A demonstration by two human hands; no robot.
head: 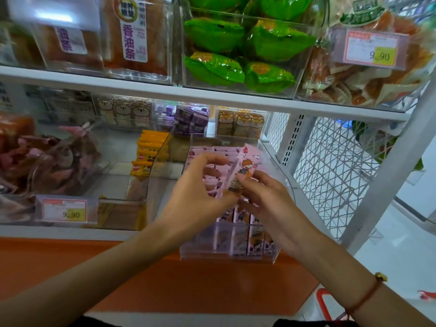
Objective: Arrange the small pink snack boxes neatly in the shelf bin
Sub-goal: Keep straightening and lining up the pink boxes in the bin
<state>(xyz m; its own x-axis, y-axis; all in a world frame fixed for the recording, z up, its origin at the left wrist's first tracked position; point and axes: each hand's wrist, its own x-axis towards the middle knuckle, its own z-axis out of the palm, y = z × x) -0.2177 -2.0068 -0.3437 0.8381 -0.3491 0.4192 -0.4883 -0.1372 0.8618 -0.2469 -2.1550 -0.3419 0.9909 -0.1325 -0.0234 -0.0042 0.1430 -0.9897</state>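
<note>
A clear plastic shelf bin (278,159) on the lower shelf holds several small pink snack boxes (240,241) with cartoon prints, standing in rows. One pink box (246,159) is lifted and tilted above the rows. My right hand (262,197) pinches its lower end between thumb and fingers. My left hand (200,187) reaches over the left rows with curled fingers on the boxes beneath, beside the lifted box. The middle rows are hidden under both hands.
Left of the bin stand yellow snack packs (146,154) in a clear bin and a bin with a 9.90 price tag (64,211). Purple boxes (191,120) sit behind. The upper shelf (212,93) carries green packets (238,50). A white wire side panel (330,166) is at the right.
</note>
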